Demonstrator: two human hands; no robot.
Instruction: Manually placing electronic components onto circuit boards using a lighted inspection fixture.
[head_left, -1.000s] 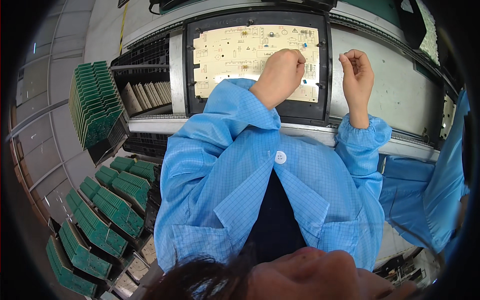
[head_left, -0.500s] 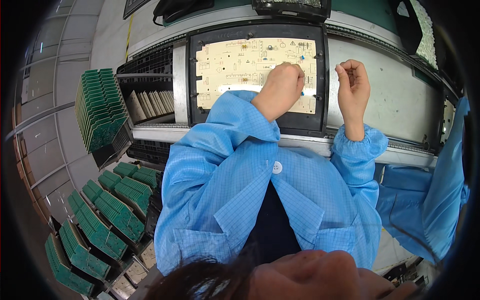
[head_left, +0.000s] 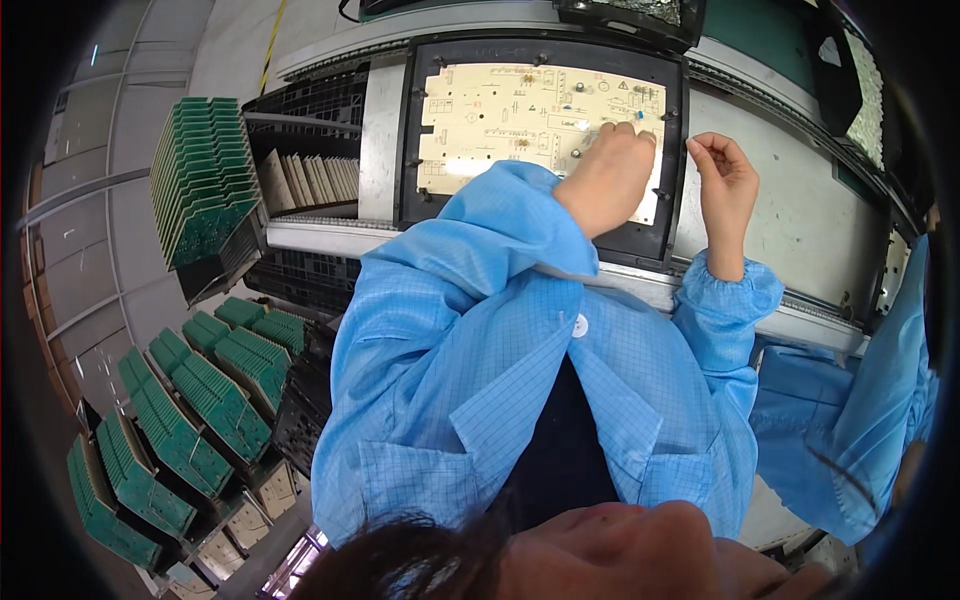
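Note:
A cream circuit board (head_left: 470,115) with printed markings lies in a black frame (head_left: 408,150) in front of me. My left hand (head_left: 612,178) is over the board's right half, fingers bent down and drawn together at its surface; whatever they hold is hidden. Beside that hand stands a small dark round capacitor (head_left: 577,154), and another capacitor (head_left: 580,87) sits nearer the far edge. A small blue component (head_left: 640,116) shows just beyond my fingertips. By the frame's right edge, my right hand (head_left: 727,185) has thumb and forefinger pinched; anything between them is too small to make out.
The frame rests between conveyor rails (head_left: 330,236). To the left are racks of green circuit boards (head_left: 205,190) and a row of pale boards (head_left: 312,180). A dark bin (head_left: 640,18) stands beyond the frame. Another person's blue sleeve (head_left: 880,400) is at the right.
The view has shifted, so the board appears further right. My left hand has moved right across the board, uncovering a capacitor. My right hand has come closer to the frame, its fingers now pinched.

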